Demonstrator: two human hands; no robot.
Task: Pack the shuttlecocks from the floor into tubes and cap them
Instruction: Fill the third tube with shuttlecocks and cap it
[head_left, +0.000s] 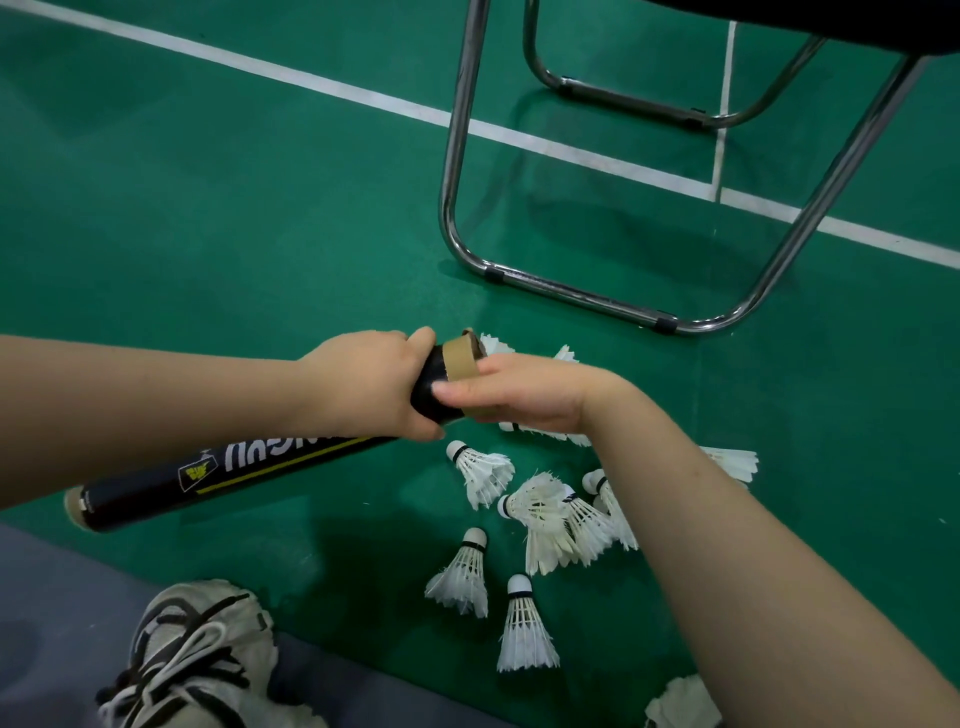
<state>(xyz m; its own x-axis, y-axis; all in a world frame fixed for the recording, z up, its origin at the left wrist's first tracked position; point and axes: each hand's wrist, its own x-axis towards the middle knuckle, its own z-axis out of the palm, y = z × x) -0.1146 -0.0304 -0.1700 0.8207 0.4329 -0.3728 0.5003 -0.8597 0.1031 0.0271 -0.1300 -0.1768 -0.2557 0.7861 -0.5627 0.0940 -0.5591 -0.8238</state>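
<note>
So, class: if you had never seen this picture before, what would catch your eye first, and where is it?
First, the two hands at centre: the left hand grips a long black tube, while the right hand holds its tan open end. Next, the white shuttlecocks scattered on the green floor below the right arm, and the chrome chair frame behind.

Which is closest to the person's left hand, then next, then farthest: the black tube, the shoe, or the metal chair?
From the left hand, in the head view:
1. The black tube: gripped in that hand, so touching.
2. The shoe: below the hand, near the bottom edge.
3. The metal chair: up and to the right, on the green floor.
</note>
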